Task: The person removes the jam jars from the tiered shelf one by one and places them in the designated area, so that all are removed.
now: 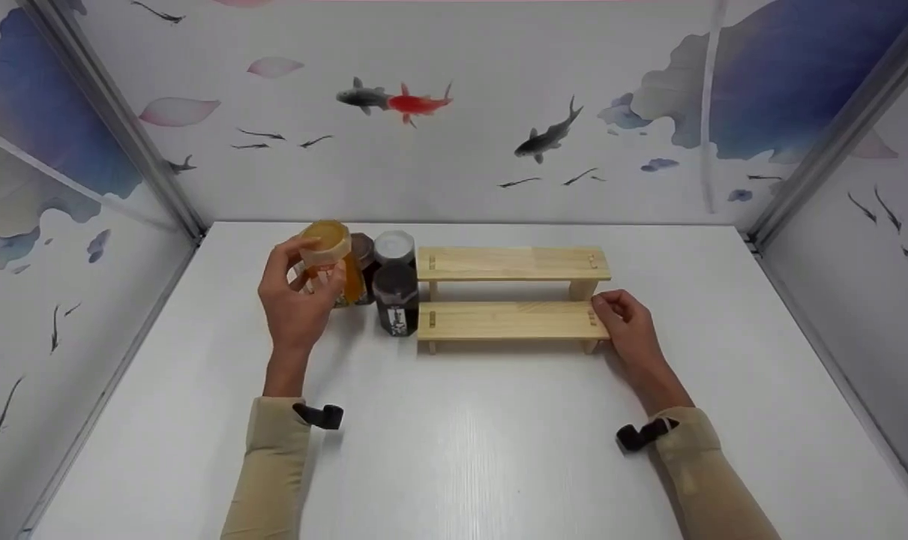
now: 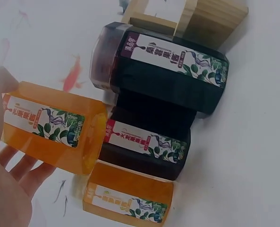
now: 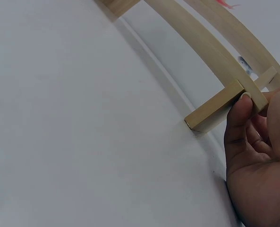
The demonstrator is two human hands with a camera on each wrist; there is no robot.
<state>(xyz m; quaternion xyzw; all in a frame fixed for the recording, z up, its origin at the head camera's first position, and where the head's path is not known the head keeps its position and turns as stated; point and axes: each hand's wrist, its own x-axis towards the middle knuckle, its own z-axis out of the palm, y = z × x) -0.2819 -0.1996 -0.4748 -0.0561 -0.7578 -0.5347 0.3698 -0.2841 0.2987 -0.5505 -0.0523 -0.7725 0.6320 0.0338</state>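
Observation:
My left hand (image 1: 313, 264) grips an orange jar (image 1: 326, 238) by its lid end and holds it tilted, just above the jars at the shelf's left end. In the left wrist view its fingers (image 2: 29, 170) curl under that jar (image 2: 50, 127). Beneath it stand a second orange jar (image 2: 128, 198) and two dark jars (image 2: 163, 71) (image 2: 147, 149). My right hand (image 1: 609, 312) pinches the right end of the lower step of a two-step wooden shelf (image 1: 510, 292). Its thumb presses the shelf's leg (image 3: 215, 111).
A white-lidded jar (image 1: 394, 246) stands behind the front dark jar (image 1: 395, 300). All of it sits on a white table (image 1: 461, 435), closed in by fish-patterned walls at the left, back and right.

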